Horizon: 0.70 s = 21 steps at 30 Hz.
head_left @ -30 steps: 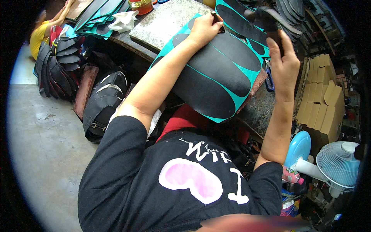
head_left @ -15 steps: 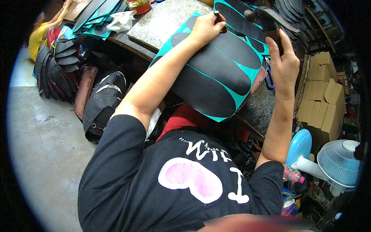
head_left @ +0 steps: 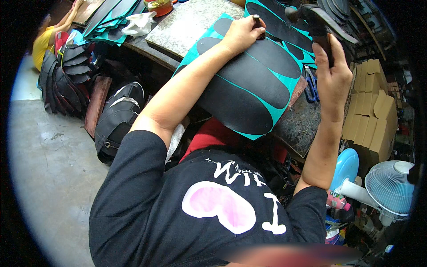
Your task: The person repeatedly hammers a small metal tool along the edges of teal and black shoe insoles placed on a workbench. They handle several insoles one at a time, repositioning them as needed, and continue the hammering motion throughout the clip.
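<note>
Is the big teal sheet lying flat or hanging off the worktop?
Hanging off: the teal sheet lies on the stone worktop, its near corner overhanging the edge.

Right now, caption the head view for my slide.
Left hand steadies a punch on teal-backed sheet; right hand raises hammer.

i see a grey concrete floor (head_left: 49, 169) across the left of the frame, stacked cardboard boxes (head_left: 371, 120) at right, a white fan (head_left: 391, 189) lower right, a speckled stone tabletop (head_left: 191, 22) up top.

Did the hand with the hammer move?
No. The right hand holds the hammer raised at the same spot above the blue scissors.
</note>
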Each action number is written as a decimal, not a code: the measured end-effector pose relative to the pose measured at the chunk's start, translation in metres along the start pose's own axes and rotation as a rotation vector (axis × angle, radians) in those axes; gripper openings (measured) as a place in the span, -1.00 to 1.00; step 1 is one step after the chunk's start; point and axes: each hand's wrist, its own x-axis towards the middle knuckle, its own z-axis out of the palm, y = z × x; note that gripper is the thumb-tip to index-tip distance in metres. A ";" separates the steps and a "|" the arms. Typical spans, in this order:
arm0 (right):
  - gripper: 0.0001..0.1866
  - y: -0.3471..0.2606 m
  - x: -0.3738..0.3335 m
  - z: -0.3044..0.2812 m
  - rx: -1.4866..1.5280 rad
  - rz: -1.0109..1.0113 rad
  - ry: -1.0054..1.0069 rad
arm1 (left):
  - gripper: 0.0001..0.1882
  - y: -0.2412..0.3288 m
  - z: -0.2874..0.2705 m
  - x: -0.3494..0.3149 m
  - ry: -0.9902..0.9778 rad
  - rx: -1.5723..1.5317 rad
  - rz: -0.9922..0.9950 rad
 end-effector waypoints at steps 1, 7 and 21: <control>-0.59 -0.004 -0.001 0.001 0.018 -0.042 0.019 | -0.86 0.000 0.002 -0.001 0.006 0.063 0.042; -0.57 0.001 -0.013 0.019 -0.223 0.204 -0.269 | -0.82 0.005 0.011 -0.005 -0.018 0.400 0.211; -0.56 0.008 0.002 0.028 -0.079 0.109 -0.171 | -0.83 -0.018 -0.029 -0.004 0.168 -0.024 -0.236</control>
